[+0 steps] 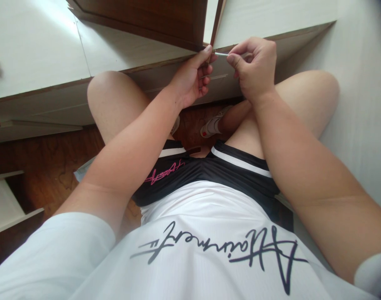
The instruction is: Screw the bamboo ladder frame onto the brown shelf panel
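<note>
My left hand (pixel 193 75) is closed at the lower corner of a dark wooden panel (pixel 153 21), thumb uppermost and fingers curled. A small brownish piece shows at its fingertips, too small to name. Between the thumb and index finger of my right hand (pixel 255 68) is a thin silvery metal rod (pixel 221 54). The rod lies nearly level, its far end at the small piece by my left fingertips. Whether that end sits inside the piece, I cannot tell.
A pale board surface (pixel 121 46) with a brown front edge runs behind my hands, the panel standing tilted over it. My bent knees flank my hands. Below is a brown wooden floor (pixel 62 158). A pale wall-like panel (pixel 362 104) stands on the right, pale boards (pixel 6 204) at lower left.
</note>
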The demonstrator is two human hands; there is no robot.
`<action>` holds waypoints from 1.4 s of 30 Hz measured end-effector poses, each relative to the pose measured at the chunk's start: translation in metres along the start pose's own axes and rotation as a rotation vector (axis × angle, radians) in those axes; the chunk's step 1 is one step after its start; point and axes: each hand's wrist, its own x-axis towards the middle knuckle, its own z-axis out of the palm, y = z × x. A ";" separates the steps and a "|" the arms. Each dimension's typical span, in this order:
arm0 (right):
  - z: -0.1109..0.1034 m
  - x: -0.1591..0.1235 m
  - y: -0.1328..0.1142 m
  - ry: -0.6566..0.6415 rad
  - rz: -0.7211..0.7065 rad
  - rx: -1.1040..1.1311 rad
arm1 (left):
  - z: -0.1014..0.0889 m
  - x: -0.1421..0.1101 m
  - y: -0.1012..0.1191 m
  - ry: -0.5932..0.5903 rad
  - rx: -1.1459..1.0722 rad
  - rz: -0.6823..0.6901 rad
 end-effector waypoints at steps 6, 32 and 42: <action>0.001 0.000 0.003 -0.014 -0.003 0.004 | 0.001 -0.002 0.001 0.035 0.058 -0.027; 0.000 0.000 0.002 -0.033 -0.098 -0.158 | 0.002 -0.001 0.001 0.006 -0.040 -0.012; -0.001 -0.001 -0.003 0.018 -0.085 -0.170 | 0.002 -0.003 0.001 0.004 -0.036 -0.004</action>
